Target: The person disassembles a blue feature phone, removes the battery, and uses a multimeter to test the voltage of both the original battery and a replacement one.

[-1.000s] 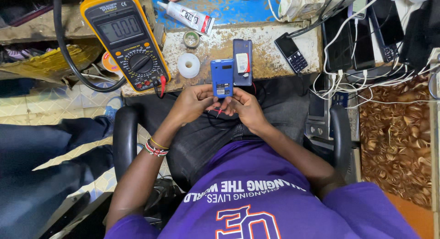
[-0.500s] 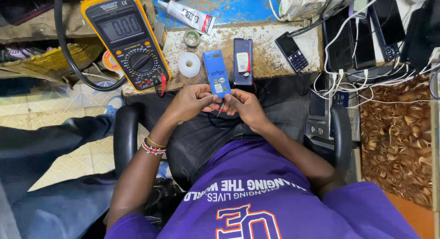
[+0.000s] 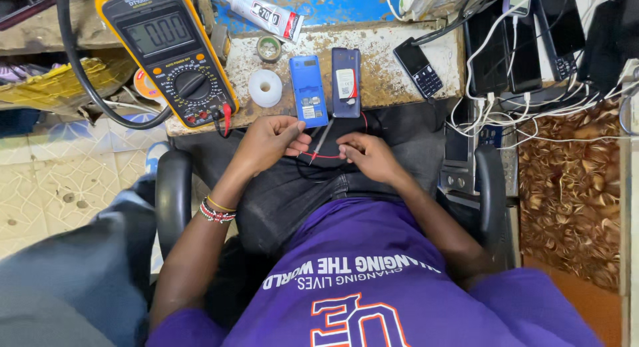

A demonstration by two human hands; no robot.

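Near the middle of the frame, the left hand (image 3: pixel 269 142) and right hand (image 3: pixel 369 155) pinched a red wire (image 3: pixel 325 156) in closed fingers, below the blue phone (image 3: pixel 308 89) on the desk (image 3: pixel 386 74).

Both hands, left (image 3: pixel 269 142) and right (image 3: pixel 369 155), curl fingers over the lap.

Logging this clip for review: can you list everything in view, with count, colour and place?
multimeter: one, yellow and black, bench top left
glue tube: one, white, above the bench edge
tape roll: one, white, beside the multimeter
blue phone: one, on the bench edge
dark phone back: one, right of the blue phone
keypad phone: one, black, further right
charging phones: several, black, white cables, top right
red lead: one, between both hands
probe: one, grey, between the hands
left hand: on the red lead, bracelets on the wrist
right hand: holds the red lead's other end
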